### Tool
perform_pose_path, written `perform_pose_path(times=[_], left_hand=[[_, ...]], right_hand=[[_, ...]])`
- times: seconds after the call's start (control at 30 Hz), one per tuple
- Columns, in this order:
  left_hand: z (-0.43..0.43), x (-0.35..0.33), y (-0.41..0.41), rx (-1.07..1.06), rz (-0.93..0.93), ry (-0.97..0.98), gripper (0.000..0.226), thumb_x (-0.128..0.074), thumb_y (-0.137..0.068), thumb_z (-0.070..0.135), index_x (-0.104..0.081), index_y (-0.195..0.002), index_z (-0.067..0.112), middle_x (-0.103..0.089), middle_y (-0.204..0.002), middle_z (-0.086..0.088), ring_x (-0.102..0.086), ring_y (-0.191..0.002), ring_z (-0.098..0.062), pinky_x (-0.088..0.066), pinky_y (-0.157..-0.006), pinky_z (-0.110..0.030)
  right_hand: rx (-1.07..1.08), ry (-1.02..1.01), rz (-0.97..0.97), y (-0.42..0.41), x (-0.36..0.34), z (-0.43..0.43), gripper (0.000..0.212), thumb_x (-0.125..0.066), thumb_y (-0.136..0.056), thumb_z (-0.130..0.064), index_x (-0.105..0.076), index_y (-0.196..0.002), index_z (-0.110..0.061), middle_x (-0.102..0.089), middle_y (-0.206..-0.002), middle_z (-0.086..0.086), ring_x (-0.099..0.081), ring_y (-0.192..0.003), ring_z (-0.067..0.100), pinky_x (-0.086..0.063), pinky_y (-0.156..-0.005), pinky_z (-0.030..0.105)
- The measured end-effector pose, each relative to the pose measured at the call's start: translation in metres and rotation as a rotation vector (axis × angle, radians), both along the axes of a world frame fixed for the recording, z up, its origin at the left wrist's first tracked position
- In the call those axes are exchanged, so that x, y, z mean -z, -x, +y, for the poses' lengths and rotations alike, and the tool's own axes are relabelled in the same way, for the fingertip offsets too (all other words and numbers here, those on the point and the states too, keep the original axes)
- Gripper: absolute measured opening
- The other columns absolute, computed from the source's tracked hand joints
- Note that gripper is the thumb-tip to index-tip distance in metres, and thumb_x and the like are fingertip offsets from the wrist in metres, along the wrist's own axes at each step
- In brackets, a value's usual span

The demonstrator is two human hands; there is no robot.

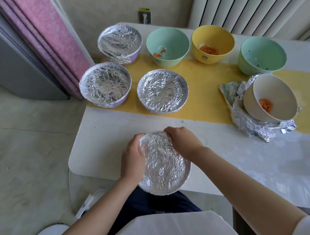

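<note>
A foil-covered bowl (pixel 164 164) sits at the near edge of the white table (pixel 241 164), right in front of me. My left hand (pixel 132 157) grips its left rim, fingers curled over the crinkled foil. My right hand (pixel 183 141) curls over the far right rim, pressing the foil down around the edge. What the bowl holds is hidden by the foil.
Three more foil-covered bowls (pixel 162 91) (pixel 105 83) (pixel 120 43) stand at the left on a yellow mat. Behind are two green bowls (pixel 167 46) (pixel 263 56) and a yellow bowl (pixel 212 44) with carrot bits. A cream bowl (pixel 271 99) with carrot leans on loose foil (pixel 253 123).
</note>
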State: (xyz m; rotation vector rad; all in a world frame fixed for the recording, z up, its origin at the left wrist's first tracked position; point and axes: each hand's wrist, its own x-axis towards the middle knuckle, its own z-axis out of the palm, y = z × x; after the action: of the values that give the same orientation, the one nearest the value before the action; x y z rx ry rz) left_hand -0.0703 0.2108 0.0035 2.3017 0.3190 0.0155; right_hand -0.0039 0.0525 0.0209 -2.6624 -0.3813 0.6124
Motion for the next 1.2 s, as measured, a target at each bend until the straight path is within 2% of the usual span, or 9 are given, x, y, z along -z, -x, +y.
perform_pose_path(times=[0.13, 0.3, 0.5, 0.6, 0.7, 0.8, 0.97, 1.07, 1.2], left_hand=[[0.007, -0.004, -0.019, 0.151, -0.036, -0.092, 0.027, -0.041, -0.096, 0.007, -0.060, -0.114, 0.009, -0.063, -0.112, -0.007, -0.058, -0.098, -0.025, -0.040, -0.081, -0.028], [0.004, -0.002, -0.028, 0.231, -0.032, -0.075, 0.019, -0.044, -0.095, 0.009, -0.062, -0.102, 0.008, -0.065, -0.077, -0.013, -0.060, -0.069, -0.031, -0.040, -0.061, -0.032], [0.003, -0.001, -0.031, 0.187, -0.024, -0.041, 0.015, -0.047, -0.094, 0.007, -0.062, -0.094, 0.007, -0.062, -0.067, -0.014, -0.058, -0.061, -0.034, -0.042, -0.057, -0.036], [0.002, 0.000, -0.032, 0.197, -0.022, -0.034, 0.016, -0.046, -0.094, 0.007, -0.062, -0.093, 0.008, -0.059, -0.062, -0.012, -0.057, -0.059, -0.035, -0.046, -0.056, -0.040], [0.000, 0.003, -0.033, 0.166, -0.001, -0.008, 0.017, -0.045, -0.095, 0.009, -0.062, -0.093, 0.010, -0.052, -0.057, -0.003, -0.057, -0.058, -0.033, -0.047, -0.056, -0.041], [-0.004, 0.004, -0.033, 0.106, 0.000, 0.012, 0.020, -0.045, -0.095, 0.011, -0.064, -0.096, 0.013, -0.055, -0.058, -0.001, -0.058, -0.061, -0.030, -0.048, -0.061, -0.039], [-0.020, 0.003, -0.033, 0.026, -0.006, 0.046, 0.030, -0.042, -0.096, 0.008, -0.066, -0.112, 0.017, -0.071, -0.084, -0.012, -0.064, -0.078, -0.031, -0.050, -0.071, -0.035], [-0.022, 0.004, -0.033, 0.062, 0.027, 0.027, 0.032, -0.038, -0.096, 0.008, -0.064, -0.108, 0.020, -0.067, -0.074, -0.014, -0.061, -0.069, -0.033, -0.051, -0.063, -0.037], [-0.024, 0.003, -0.033, 0.054, -0.001, -0.010, 0.030, -0.038, -0.097, 0.007, -0.063, -0.111, 0.015, -0.068, -0.085, -0.012, -0.061, -0.077, -0.031, -0.046, -0.067, -0.033]], right_hand=[[-0.119, 0.135, -0.001, -0.017, -0.016, 0.006, 0.026, -0.041, -0.089, 0.002, -0.060, -0.103, -0.009, -0.062, -0.094, 0.012, -0.060, -0.088, 0.030, -0.038, -0.063, 0.029], [-0.166, 0.018, 0.011, -0.020, -0.010, 0.019, 0.018, -0.045, -0.092, -0.005, -0.061, -0.096, -0.012, -0.063, -0.087, 0.010, -0.057, -0.083, 0.030, -0.042, -0.065, 0.032], [-0.189, 0.089, -0.064, -0.018, -0.010, 0.024, 0.029, -0.045, -0.088, -0.001, -0.060, -0.110, -0.011, -0.063, -0.099, 0.014, -0.058, -0.093, 0.031, -0.032, -0.064, 0.028], [-0.188, 0.049, -0.031, -0.018, -0.006, 0.020, 0.027, -0.042, -0.092, -0.003, -0.059, -0.112, -0.012, -0.064, -0.097, 0.013, -0.059, -0.092, 0.031, -0.040, -0.066, 0.031], [-0.105, -0.063, 0.021, -0.019, -0.004, 0.009, 0.029, -0.038, -0.099, -0.013, -0.054, -0.124, -0.013, -0.065, -0.109, 0.012, -0.060, -0.100, 0.031, -0.047, -0.082, 0.039], [-0.004, -0.159, 0.013, -0.018, -0.006, -0.003, 0.030, -0.037, -0.101, -0.016, -0.057, -0.123, -0.011, -0.066, -0.112, 0.011, -0.060, -0.101, 0.029, -0.045, -0.085, 0.036], [0.063, -0.170, -0.041, -0.017, -0.003, -0.013, 0.026, -0.042, -0.098, -0.011, -0.064, -0.112, -0.009, -0.069, -0.104, 0.011, -0.061, -0.094, 0.030, -0.044, -0.079, 0.035], [-0.016, -0.058, -0.046, -0.021, -0.003, -0.014, 0.025, -0.041, -0.095, -0.004, -0.064, -0.105, -0.009, -0.066, -0.088, 0.013, -0.059, -0.082, 0.033, -0.045, -0.067, 0.037], [-0.154, 0.059, -0.041, -0.030, -0.012, -0.008, 0.027, -0.039, -0.093, -0.001, -0.058, -0.109, -0.011, -0.059, -0.089, 0.012, -0.050, -0.076, 0.026, -0.033, -0.062, 0.029]])
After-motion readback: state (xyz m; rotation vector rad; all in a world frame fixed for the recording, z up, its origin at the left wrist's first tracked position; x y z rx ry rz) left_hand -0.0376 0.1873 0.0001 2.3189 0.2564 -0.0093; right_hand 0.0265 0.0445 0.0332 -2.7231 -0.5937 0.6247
